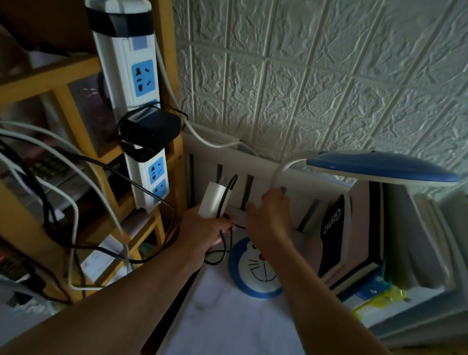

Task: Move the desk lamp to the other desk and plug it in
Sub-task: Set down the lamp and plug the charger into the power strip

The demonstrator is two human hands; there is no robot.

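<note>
Right of the power strip (136,99), the left hand (205,227) closes its fingers around a white plug adapter (214,201) and black cord (220,235). Further right, the right hand (269,214) grips the desk lamp (256,272) neck, the lamp's base resting on the desk (235,341).

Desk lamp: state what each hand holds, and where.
Left hand holds the lamp's white plug adapter by its lower end, with the black cord. Right hand grips the desk lamp low on its white neck.
</note>
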